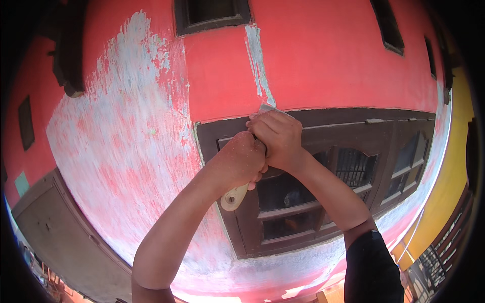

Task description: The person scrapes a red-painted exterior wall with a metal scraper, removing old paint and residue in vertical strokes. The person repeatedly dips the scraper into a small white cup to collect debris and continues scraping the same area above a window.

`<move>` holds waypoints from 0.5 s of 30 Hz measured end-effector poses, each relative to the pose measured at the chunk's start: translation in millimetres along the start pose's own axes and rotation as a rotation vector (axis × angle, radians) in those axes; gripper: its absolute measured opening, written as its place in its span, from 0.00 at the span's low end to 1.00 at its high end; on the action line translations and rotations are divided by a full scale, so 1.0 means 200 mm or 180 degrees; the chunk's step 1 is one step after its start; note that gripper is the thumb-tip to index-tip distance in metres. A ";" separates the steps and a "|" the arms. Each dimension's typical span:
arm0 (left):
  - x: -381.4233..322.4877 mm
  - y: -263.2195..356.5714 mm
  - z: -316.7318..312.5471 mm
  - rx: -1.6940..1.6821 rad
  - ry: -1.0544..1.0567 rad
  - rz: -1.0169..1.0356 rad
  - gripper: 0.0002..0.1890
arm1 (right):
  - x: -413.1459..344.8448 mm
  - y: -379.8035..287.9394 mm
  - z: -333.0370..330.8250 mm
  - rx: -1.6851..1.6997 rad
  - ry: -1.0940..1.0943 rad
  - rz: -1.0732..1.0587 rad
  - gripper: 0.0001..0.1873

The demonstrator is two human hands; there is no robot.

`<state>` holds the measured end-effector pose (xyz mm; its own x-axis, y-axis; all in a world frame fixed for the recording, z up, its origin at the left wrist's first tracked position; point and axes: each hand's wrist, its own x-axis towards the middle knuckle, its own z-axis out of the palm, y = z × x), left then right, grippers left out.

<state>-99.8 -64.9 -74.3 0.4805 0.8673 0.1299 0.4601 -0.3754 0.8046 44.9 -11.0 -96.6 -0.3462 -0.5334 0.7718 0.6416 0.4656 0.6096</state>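
Note:
A paint scraper with a pale handle (233, 197) is held up against the red painted wall (322, 72). My left hand (242, 157) is closed around that handle, whose holed end sticks out below the fist. Higher up, my right hand (278, 134) wraps the scraper near its metal blade (268, 108); the fingers hide most of the blade. The visible blade edge is at the foot of a narrow bare strip (256, 53) of whitish-grey plaster. Pale dust specks cover both hands.
A brown wooden window frame (227, 223) with glass panes lies behind my hands. A large scraped patch (125, 125) spreads to the left, above a brown door (72, 227). Small dark-framed openings (212, 11) sit overhead. A yellow wall (452, 151) stands at far right.

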 end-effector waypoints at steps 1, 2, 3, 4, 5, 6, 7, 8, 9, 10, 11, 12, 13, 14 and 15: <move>0.02 0.03 -0.02 0.0033 0.0165 0.0298 0.13 | 0.01 0.03 0.01 -0.0095 -0.0282 0.0236 0.20; 0.04 0.07 -0.06 0.0048 0.0229 0.0454 0.13 | 0.01 0.09 0.03 -0.0082 -0.0400 0.0296 0.20; 0.07 0.11 -0.10 0.0070 0.0477 0.0620 0.13 | 0.02 0.15 0.04 -0.0130 -0.0587 0.0616 0.20; 0.09 0.14 -0.12 -0.0190 0.0335 0.0583 0.14 | 0.03 0.27 0.07 -0.0031 -0.0700 0.0464 0.21; 0.11 0.16 -0.13 -0.0421 0.0383 0.0601 0.14 | 0.02 0.34 0.09 -0.0025 -0.0859 0.0542 0.21; 0.11 0.16 -0.13 -0.0666 0.0451 0.0840 0.14 | -0.01 0.40 0.09 -0.0034 -0.0829 0.0524 0.21; 0.10 0.12 -0.12 -0.0734 0.0216 0.0607 0.15 | -0.08 0.41 0.07 0.0041 -0.1131 0.0629 0.21; 0.06 0.05 -0.08 -0.0815 0.0005 0.0623 0.15 | -0.17 0.31 0.00 0.0087 -0.1235 0.0617 0.22; 0.00 -0.05 -0.02 -0.0922 -0.0222 0.0758 0.16 | -0.30 0.19 -0.10 0.0090 -0.1563 0.0665 0.22; -0.08 -0.19 0.06 -0.0905 -0.0115 0.0494 0.15 | -0.44 0.00 -0.23 0.0257 -0.1643 0.0781 0.22; -0.18 -0.35 0.15 -0.0908 -0.0232 0.0292 0.15 | -0.60 -0.24 -0.39 0.0376 -0.2004 0.0992 0.22; -0.27 -0.53 0.26 -0.1080 -0.0080 -0.0059 0.13 | -0.74 -0.50 -0.55 0.0819 -0.2003 0.1368 0.20; -0.36 -0.71 0.38 -0.1314 0.0038 -0.0199 0.13 | -0.85 -0.74 -0.69 0.1275 -0.1717 0.1744 0.18; -0.44 -0.89 0.51 -0.1792 0.0358 -0.0223 0.15 | -0.94 -0.95 -0.81 0.1976 -0.1383 0.2564 0.16; -0.51 -1.04 0.64 -0.1696 0.0825 -0.0368 0.16 | -0.99 -1.15 -0.90 0.2439 -0.1464 0.3459 0.21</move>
<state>-149.5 -116.1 -328.8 0.2212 0.9693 0.1075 0.0290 -0.1167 0.9927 89.2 -140.1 -422.6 -0.2109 0.5423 0.8133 0.2543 0.8338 -0.4900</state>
